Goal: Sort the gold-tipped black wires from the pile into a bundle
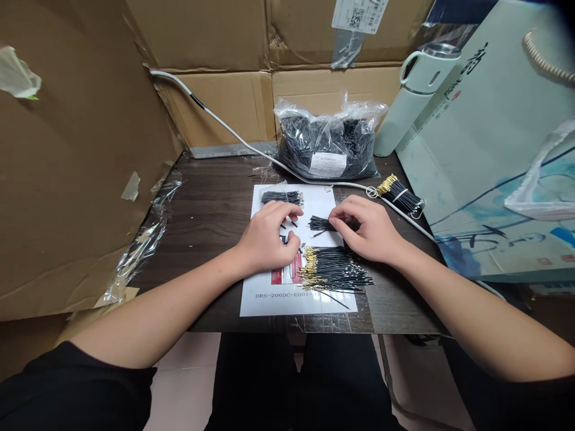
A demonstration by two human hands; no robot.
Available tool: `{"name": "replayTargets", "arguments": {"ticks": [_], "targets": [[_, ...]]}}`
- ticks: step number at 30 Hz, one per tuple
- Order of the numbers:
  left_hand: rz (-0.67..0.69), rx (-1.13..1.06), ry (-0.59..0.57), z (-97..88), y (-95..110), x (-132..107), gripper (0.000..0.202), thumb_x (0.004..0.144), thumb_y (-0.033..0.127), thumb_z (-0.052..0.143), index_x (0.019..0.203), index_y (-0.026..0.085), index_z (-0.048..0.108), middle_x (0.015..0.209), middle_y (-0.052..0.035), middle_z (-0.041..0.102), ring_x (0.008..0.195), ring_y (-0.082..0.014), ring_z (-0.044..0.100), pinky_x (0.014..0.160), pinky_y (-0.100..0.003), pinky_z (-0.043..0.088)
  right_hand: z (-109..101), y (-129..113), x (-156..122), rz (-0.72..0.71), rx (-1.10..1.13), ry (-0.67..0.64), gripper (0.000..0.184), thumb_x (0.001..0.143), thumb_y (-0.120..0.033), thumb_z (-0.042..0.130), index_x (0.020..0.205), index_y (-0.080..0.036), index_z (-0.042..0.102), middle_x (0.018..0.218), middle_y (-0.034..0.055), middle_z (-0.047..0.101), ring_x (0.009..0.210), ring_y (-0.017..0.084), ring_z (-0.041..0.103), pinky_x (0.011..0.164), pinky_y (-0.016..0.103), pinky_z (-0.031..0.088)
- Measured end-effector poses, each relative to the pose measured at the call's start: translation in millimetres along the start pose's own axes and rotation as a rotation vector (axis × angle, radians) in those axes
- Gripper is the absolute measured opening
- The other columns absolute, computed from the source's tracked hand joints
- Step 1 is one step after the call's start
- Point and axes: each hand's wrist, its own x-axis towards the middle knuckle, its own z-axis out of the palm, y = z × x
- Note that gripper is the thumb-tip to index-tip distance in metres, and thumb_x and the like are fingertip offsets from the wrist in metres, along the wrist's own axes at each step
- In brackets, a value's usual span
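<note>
My left hand [269,236] rests on a white printed sheet [287,296], fingers curled over a few small black sleeves I can barely make out. My right hand [366,227] pinches at a small pile of short black tubes [320,224] in the middle of the sheet. Just below both hands lies a spread of black wires with gold terminals [335,270]. A small bundle of black pieces [282,196] sits at the sheet's top left.
A clear bag of black tubing [327,146] stands at the back of the dark wooden table [211,209]. A banded wire bundle [401,193], white cable [215,117], white flask [415,96] and paper gift bag [498,155] are at right. Cardboard boxes surround the table.
</note>
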Motion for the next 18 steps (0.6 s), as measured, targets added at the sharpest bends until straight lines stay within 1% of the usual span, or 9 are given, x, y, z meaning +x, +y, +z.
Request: {"name": "replayTargets", "arguments": {"ticks": [2, 4, 7, 9, 13, 15, 18], "targets": [[0.011, 0.057, -0.057, -1.7, -3, 1, 0.033, 0.071, 0.007, 0.064, 0.102, 0.017, 0.068, 0.094, -0.0058, 0.069, 0.091, -0.0243, 0.063, 0.086, -0.041, 0.056, 1, 4, 0, 0.001, -0.022, -0.006, 0.009, 0.102, -0.019, 0.066, 0.099, -0.019, 0.074, 0.095, 0.0060, 0.069, 0.086, 0.021, 0.064, 0.079, 0.038, 0.052], [0.012, 0.114, -0.085, -3.3, -5, 2, 0.028, 0.069, 0.008, 0.064, 0.096, 0.018, 0.064, 0.091, -0.0058, 0.065, 0.089, -0.0249, 0.059, 0.083, -0.042, 0.054, 1, 7, -1, 0.000, -0.045, -0.022, 0.008, 0.102, -0.020, 0.067, 0.100, -0.020, 0.075, 0.098, 0.0068, 0.070, 0.090, 0.023, 0.066, 0.083, 0.041, 0.053], [0.004, 0.174, -0.112, -4.3, -6, 2, 0.026, 0.070, 0.009, 0.064, 0.094, 0.018, 0.062, 0.090, -0.0064, 0.064, 0.088, -0.0256, 0.057, 0.082, -0.043, 0.053, 1, 8, -2, -0.007, -0.074, -0.061, 0.009, 0.102, -0.021, 0.067, 0.102, -0.019, 0.075, 0.100, 0.0082, 0.069, 0.094, 0.025, 0.067, 0.086, 0.043, 0.054], [0.003, 0.193, -0.139, -3.7, -8, 2, 0.024, 0.074, 0.010, 0.065, 0.097, 0.017, 0.065, 0.093, -0.0077, 0.066, 0.091, -0.0266, 0.057, 0.084, -0.044, 0.054, 0, 7, -3, -0.011, -0.090, -0.089, 0.009, 0.103, -0.021, 0.066, 0.103, -0.019, 0.075, 0.101, 0.0093, 0.068, 0.096, 0.026, 0.067, 0.087, 0.044, 0.054], [0.012, 0.196, -0.173, -0.4, -9, 0, 0.018, 0.087, 0.014, 0.065, 0.104, 0.015, 0.072, 0.103, -0.0102, 0.070, 0.097, -0.0273, 0.060, 0.092, -0.046, 0.056, -2, 1, -3, -0.031, -0.109, -0.120, 0.010, 0.104, -0.022, 0.064, 0.106, -0.018, 0.073, 0.104, 0.0112, 0.067, 0.099, 0.028, 0.065, 0.091, 0.046, 0.054], [0.018, 0.192, -0.179, 1.2, -9, 0, 0.016, 0.092, 0.015, 0.064, 0.104, 0.015, 0.075, 0.105, -0.0107, 0.072, 0.099, -0.0272, 0.060, 0.094, -0.046, 0.057, -4, -4, -3, -0.059, -0.087, -0.138, 0.010, 0.104, -0.022, 0.063, 0.107, -0.018, 0.072, 0.105, 0.0114, 0.067, 0.099, 0.028, 0.064, 0.091, 0.046, 0.054], [0.029, 0.183, -0.160, 2.3, -9, 0, 0.014, 0.097, 0.017, 0.064, 0.099, 0.016, 0.077, 0.104, -0.0104, 0.074, 0.097, -0.0260, 0.062, 0.093, -0.045, 0.057, -7, -10, -3, -0.115, -0.006, -0.209, 0.010, 0.103, -0.020, 0.063, 0.109, -0.019, 0.072, 0.105, 0.0110, 0.066, 0.099, 0.027, 0.063, 0.089, 0.044, 0.054]]}}
